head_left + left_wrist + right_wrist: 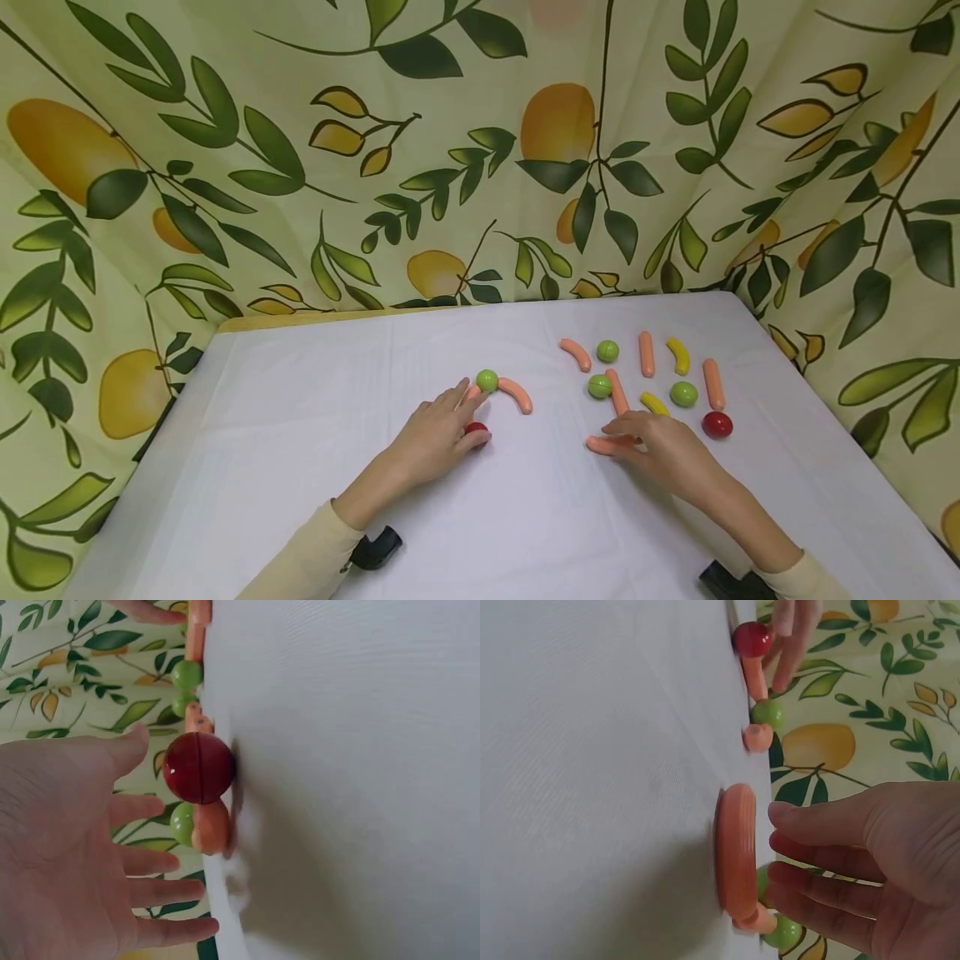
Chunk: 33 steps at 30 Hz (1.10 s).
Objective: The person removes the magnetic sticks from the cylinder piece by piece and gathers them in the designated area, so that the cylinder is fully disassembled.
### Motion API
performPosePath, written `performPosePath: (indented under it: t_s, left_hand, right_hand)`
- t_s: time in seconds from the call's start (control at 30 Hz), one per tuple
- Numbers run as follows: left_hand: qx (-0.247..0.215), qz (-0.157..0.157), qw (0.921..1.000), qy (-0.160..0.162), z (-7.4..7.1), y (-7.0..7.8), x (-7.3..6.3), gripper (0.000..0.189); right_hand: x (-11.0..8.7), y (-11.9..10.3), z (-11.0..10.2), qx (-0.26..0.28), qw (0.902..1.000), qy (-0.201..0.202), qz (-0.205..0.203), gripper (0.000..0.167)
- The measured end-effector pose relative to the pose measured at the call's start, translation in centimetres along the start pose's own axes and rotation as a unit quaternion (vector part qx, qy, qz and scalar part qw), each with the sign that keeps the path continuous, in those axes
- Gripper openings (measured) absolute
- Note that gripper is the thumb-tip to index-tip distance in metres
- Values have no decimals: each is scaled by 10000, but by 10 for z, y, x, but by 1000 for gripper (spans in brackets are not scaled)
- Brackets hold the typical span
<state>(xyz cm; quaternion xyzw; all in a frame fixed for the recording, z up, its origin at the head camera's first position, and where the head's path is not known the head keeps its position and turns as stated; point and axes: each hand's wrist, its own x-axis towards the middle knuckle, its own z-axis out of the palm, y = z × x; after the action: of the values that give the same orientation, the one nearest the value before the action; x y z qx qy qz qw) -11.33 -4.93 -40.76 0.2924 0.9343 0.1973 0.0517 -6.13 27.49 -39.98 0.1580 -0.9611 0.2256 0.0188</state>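
My left hand [438,437] hovers with loosely spread fingers over a shiny red ball [477,429] and a pink toy sausage [472,393]. In the left wrist view a seam runs round that red ball [199,768], and the palm faces it across a gap. A green ball [487,381] sits beyond the fingertips, with a curved toy sausage [517,396] at its right. On the right, my right hand [675,454] is over another curved toy sausage [600,445]. The right wrist view shows slightly bent fingers and thumb close beside this sausage [736,851], apart from it.
Behind the right hand lie more toy sausages [647,354], several green balls [683,393], two yellow toy bananas [678,356] and a red ball [717,425]. A white cloth [300,400] covers the table. A leaf-and-fruit patterned curtain [450,167] hangs along the back and sides.
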Motion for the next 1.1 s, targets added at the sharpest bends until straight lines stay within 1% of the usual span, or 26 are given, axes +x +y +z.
performPosePath:
  t_s: [0.07, 0.13, 0.2, 0.27, 0.33, 0.4, 0.57, 0.73, 0.87, 0.97, 1.1]
  left_hand:
    - [-73, 87, 9999, 35, -3, 0, 4, 59]
    - [-103, 281, 9995, -55, -4, -1, 10, 59]
    - [-84, 461, 9986, -237, -5, -3, 16, 58]
    - [-43, 562, 9974, -452, -6, -5, 23, 57]
    - [50, 548, 9967, -599, -5, -7, 28, 54]
    - [131, 471, 9967, -644, -5, -10, 33, 51]
    - [285, 397, 9975, -518, -3, -15, 40, 47]
    - [405, 196, 9983, -372, -4, -19, 35, 47]
    - [486, -21, 9984, -283, -7, -20, 29, 45]
    - [596, 27, 9980, -232, -9, -21, 25, 41]
    - [760, 284, 9967, -85, -10, -21, 18, 37]
  right_hand:
    - [2, -3, 1, 117, 9999, -6, -58, 22]
    - [5, -6, 4, 218, 9996, -14, -157, 21]
    - [9, -9, 9, 245, 9992, -26, -309, 20]
    - [13, -14, 14, 163, 9987, -46, -483, 21]
    - [16, -19, 18, 127, 9981, -86, -591, 23]
    - [20, -24, 22, 104, 9976, -133, -665, 22]
    - [29, -36, 31, 18, 9954, -221, -937, 17]
    - [37, -51, 39, -24, 9907, -136, -1357, 15]
    - [45, -63, 47, -129, 9879, -121, -1543, 20]
    - [51, -73, 53, -151, 9874, -185, -1567, 29]
    - [60, -85, 61, -114, 9872, -200, -1575, 36]
